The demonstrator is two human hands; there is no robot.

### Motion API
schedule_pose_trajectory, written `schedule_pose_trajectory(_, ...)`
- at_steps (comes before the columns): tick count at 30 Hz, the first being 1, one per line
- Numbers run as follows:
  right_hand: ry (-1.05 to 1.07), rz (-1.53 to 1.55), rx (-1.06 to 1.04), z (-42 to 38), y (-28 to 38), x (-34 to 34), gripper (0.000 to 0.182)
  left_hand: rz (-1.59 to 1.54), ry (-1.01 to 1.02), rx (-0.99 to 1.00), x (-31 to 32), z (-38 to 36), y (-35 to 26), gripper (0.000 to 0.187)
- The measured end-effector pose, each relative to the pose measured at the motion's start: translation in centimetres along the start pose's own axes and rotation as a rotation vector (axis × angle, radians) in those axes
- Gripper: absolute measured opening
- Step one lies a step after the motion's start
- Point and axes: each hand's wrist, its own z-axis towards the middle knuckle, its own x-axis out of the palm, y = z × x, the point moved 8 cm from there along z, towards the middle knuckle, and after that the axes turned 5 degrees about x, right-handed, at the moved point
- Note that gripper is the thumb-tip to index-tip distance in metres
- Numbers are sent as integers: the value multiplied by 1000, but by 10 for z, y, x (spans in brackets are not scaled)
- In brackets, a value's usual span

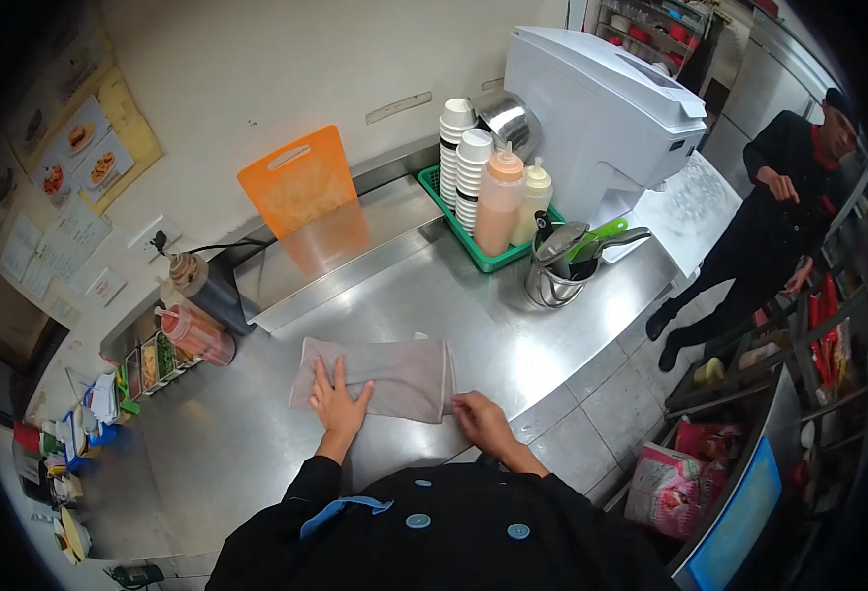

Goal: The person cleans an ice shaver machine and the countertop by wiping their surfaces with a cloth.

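A folded greyish-pink cloth [394,372] lies on the stainless steel counter [266,433] in front of me. My left hand [337,399] rests flat on its left part, fingers spread. At the cloth's lower right edge is my right hand [486,422], its fingers curled in and pinching the border. Part of that grip is hidden by the fingers themselves.
Behind the cloth stand a green basket [493,262] with cups and sauce bottles, and a metal container [552,288] of utensils. Squeeze bottles [197,335] are at left. An orange cutting board [301,182] leans on the wall. Another person [778,187] stands at right.
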Motion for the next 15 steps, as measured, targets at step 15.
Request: schedule_pose_trajectory(15,331,-567,-369,25,24,91,52,51,-454,288,-102,187,36,51)
